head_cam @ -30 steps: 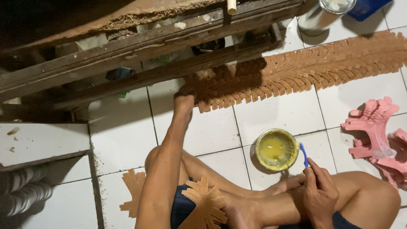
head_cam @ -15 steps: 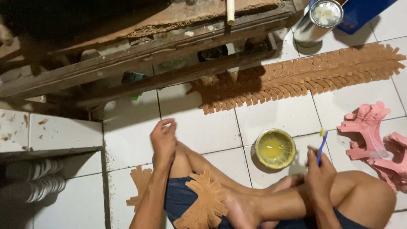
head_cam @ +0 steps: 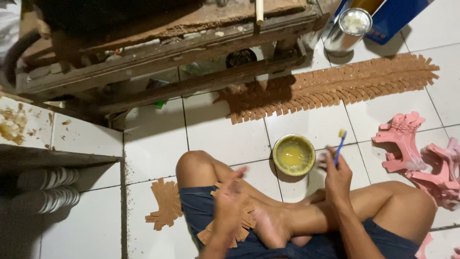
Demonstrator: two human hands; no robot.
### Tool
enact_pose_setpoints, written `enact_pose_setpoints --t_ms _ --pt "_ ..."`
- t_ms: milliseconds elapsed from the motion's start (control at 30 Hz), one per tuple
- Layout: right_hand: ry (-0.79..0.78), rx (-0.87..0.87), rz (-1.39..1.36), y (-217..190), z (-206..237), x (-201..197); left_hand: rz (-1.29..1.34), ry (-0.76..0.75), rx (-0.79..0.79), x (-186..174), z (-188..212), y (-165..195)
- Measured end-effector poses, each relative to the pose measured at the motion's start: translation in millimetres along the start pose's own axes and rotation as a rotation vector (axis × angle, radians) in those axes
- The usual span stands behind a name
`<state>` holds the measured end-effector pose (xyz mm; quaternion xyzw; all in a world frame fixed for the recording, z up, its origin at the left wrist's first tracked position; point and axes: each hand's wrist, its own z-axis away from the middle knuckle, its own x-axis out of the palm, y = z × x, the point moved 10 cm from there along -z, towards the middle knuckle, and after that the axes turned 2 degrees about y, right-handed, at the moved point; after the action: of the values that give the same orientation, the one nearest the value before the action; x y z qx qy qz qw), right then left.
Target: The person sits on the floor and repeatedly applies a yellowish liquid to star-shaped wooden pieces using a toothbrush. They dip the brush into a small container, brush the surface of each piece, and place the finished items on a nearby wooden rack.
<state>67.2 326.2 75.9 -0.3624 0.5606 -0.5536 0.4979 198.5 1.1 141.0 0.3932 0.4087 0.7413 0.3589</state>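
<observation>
Right hand: the right hand (head_cam: 338,178), right of centre and low in the frame, has its fingers closed around a small blue-handled brush (head_cam: 339,145); the bristle end points up, yellowish at the tip

Left hand: the left hand (head_cam: 230,201), low centre, is blurred above the lap; whether its fingers are spread or closing I cannot tell — it hovers just over the tan strips

Strips on the lap: a fan of tan cut strips (head_cam: 242,223) lies on the blue shorts (head_cam: 196,208); a second fan (head_cam: 165,204) lies on the white tile floor (head_cam: 153,144) at lower left, just beside the bent knee

Glue bowl: a yellow bowl (head_cam: 293,154) with yellow paste sits on the tiles at centre, near the brush, between the two knees

Long row: a long row of overlapped tan strips (head_cam: 335,86) runs across the upper right of the frame, one end beneath the edge of the wooden bench (head_cam: 167,52)

Other things: a metal tin (head_cam: 346,29) at top right; pink moulded pieces (head_cam: 421,153) at the right edge

Doing it well: as I judge it, load the brush lightly and wipe it on the bowl's rim; pin one strip flat with the free hand — then spread thin and even, so that no paste drips onto leg or tile
</observation>
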Motion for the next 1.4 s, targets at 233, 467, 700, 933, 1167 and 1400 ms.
enact_pose_setpoints --t_ms 233,467,700,933,1167,1400 --pt "-0.581 0.4 -0.443 -38.2 106.5 85.1 -0.295 -0.879 0.238 150.4 96.4 -12.6" --pt "-0.418 0.472 -0.453 -74.7 122.5 73.5 -0.158 -0.774 0.739 150.3 117.7 28.6" --pt "-0.406 0.364 -0.477 -78.4 107.3 95.6 -0.215 -0.751 0.449 135.6 105.8 26.4" --pt "-0.428 0.418 -0.113 -27.1 89.1 78.8 -0.536 0.025 0.46 -48.7 18.4 55.5" --pt "-0.407 -0.01 0.249 -22.7 37.3 24.8 -1.638 0.598 0.147 -241.8 -0.6 1.8" --pt "-0.432 -0.543 1.022 -38.5 10.5 62.0 -1.691 0.719 0.37 -235.2 15.3 -1.1"
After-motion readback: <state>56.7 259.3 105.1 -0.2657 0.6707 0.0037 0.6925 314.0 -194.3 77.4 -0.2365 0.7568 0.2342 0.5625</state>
